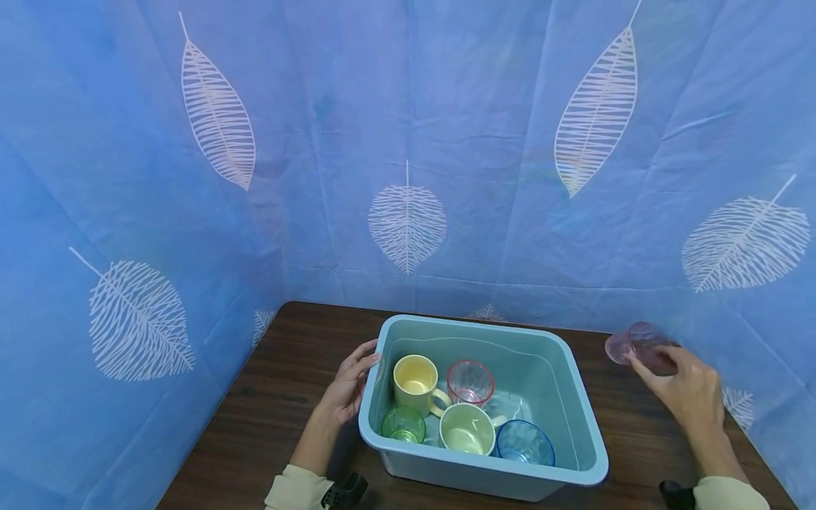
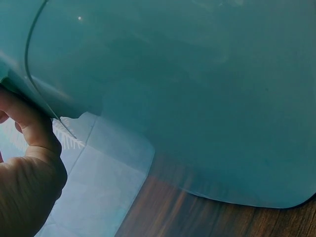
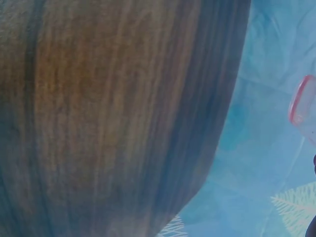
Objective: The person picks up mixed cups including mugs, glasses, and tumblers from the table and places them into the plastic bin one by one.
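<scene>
At the far right of the head view my right hand (image 1: 691, 386) pinches a clear pinkish-purple glass (image 1: 644, 334) between thumb and fingers, by the table's back right corner. I cannot tell whether the glass touches the table. Part of a clear glass with a pinkish-red rim (image 3: 308, 106) shows in the right wrist view. My left hand (image 1: 347, 386) holds the left rim of a light blue plastic tub (image 1: 484, 485). Inside the tub are a yellow mug (image 1: 408, 397), a pale green mug (image 1: 467, 431), a red-rimmed glass (image 1: 470, 379), a green glass (image 1: 404, 423) and a blue glass (image 1: 525, 444).
Beneath the tub is a dark brown wooden table (image 1: 268, 397). Blue cloth with white leaf prints (image 1: 408, 106) hangs behind the table and along its sides. The tub's right half holds fewer things than its left.
</scene>
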The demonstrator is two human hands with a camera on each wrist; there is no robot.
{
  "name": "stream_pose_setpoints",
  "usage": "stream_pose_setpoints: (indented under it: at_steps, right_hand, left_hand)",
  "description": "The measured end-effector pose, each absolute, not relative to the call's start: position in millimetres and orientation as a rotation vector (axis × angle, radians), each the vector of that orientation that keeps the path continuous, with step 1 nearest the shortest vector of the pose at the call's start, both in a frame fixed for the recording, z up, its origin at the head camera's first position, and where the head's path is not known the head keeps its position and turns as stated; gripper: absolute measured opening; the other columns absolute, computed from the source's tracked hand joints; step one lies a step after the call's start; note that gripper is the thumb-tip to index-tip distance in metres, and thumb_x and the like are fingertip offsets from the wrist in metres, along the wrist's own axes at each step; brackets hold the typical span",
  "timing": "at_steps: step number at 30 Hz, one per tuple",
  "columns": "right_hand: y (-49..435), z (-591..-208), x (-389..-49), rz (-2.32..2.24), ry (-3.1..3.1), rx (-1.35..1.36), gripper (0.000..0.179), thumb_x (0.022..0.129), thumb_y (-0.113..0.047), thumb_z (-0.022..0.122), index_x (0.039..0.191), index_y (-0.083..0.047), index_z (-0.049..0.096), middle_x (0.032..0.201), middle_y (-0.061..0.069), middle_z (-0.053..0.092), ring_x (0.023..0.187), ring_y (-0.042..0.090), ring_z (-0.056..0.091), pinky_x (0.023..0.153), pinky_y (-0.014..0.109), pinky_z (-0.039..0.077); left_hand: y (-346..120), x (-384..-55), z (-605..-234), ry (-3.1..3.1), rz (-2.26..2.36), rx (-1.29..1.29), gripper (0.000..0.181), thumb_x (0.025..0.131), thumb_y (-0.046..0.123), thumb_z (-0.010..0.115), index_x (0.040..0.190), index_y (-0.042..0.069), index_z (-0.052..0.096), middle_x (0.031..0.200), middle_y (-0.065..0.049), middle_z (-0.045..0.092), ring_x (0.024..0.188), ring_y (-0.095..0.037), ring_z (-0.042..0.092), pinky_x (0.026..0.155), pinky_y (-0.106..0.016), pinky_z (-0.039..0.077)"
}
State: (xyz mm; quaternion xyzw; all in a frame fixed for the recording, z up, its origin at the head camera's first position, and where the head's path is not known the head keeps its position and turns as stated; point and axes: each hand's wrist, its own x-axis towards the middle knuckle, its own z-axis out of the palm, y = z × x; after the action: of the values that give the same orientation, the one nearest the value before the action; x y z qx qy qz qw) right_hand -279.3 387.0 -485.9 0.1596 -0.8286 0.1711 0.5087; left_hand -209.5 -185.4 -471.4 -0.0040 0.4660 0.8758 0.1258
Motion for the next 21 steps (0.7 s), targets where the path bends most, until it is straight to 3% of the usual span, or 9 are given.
stream_pose_setpoints:
  at_steps: [5,8,11,13,15,17,20,21]
  right_hand:
    - [379.9,-472.7,-274.6,0.396,-2.002,0.38,0.097,0.086,-0.082,0.055,0.09,0.013,0.071,0.076,0.033,0.068,0.049,0.046,0.058,0.035,0.03,0.037]
    - [374.3,-466.1,-271.2,0.419,-2.023,0.371,0.098,0.086,-0.083,0.054,0.095,0.013,0.072,0.081,0.034,0.069,0.055,0.049,0.061,0.042,0.023,0.037]
    - [368.8,-461.6,-268.1,0.486,-2.04,0.345,0.083,0.083,-0.07,0.07,0.102,0.011,0.073,0.09,0.035,0.07,0.066,0.054,0.065,0.057,0.009,0.035]
    - [365.5,-459.3,-266.4,0.534,-2.045,0.327,0.067,0.078,-0.05,0.083,0.107,0.01,0.073,0.095,0.035,0.071,0.071,0.053,0.066,0.067,0.002,0.031]
    - [362.3,-457.4,-265.4,0.599,-2.038,0.305,0.055,0.069,-0.027,0.089,0.11,0.008,0.074,0.096,0.035,0.071,0.071,0.029,0.072,0.072,-0.002,0.029]
    - [358.4,-455.4,-264.3,0.676,-2.026,0.276,0.053,0.064,-0.012,0.09,0.111,0.007,0.075,0.095,0.031,0.074,0.073,0.001,0.068,0.074,-0.003,0.03]
    - [351.9,-452.4,-262.3,0.833,-2.017,0.222,0.048,0.064,-0.002,0.091,0.109,0.006,0.077,0.091,0.002,0.078,0.081,-0.026,0.049,0.075,-0.003,0.036]
    - [349.8,-451.2,-261.5,0.889,-2.016,0.21,0.045,0.065,0.001,0.091,0.108,0.006,0.077,0.091,-0.009,0.076,0.08,-0.025,0.052,0.075,-0.003,0.038]
  left_hand:
    - [-184.4,-209.0,-470.5,1.357,2.553,-0.013,0.039,0.107,0.012,0.053,0.145,0.01,0.044,0.106,-0.002,0.071,0.088,-0.008,0.076,0.077,-0.02,0.062]
    - [-184.4,-209.4,-470.0,1.36,2.551,-0.023,0.04,0.107,0.013,0.054,0.146,0.01,0.044,0.105,-0.002,0.071,0.088,-0.009,0.076,0.077,-0.02,0.062]
    - [-184.4,-209.6,-469.8,1.37,2.548,-0.032,0.042,0.107,0.013,0.054,0.147,0.009,0.043,0.106,-0.002,0.071,0.088,-0.009,0.076,0.077,-0.02,0.062]
    - [-184.2,-209.7,-470.0,1.375,2.548,-0.035,0.042,0.107,0.013,0.054,0.148,0.009,0.043,0.107,-0.002,0.071,0.088,-0.009,0.076,0.078,-0.021,0.062]
    - [-184.1,-209.5,-470.3,1.375,2.546,-0.038,0.041,0.107,0.013,0.053,0.147,0.009,0.043,0.107,-0.002,0.071,0.087,-0.009,0.076,0.077,-0.02,0.062]
    - [-184.1,-209.4,-470.4,1.37,2.548,-0.04,0.041,0.107,0.013,0.054,0.147,0.01,0.044,0.107,-0.002,0.072,0.087,-0.008,0.076,0.076,-0.019,0.062]
    - [-184.2,-209.6,-470.3,1.361,2.549,-0.039,0.041,0.107,0.013,0.054,0.147,0.01,0.043,0.107,-0.002,0.072,0.087,-0.009,0.076,0.075,-0.019,0.062]
    - [-184.2,-209.8,-470.3,1.36,2.549,-0.036,0.042,0.107,0.014,0.054,0.147,0.01,0.043,0.107,-0.002,0.072,0.087,-0.009,0.076,0.075,-0.019,0.062]
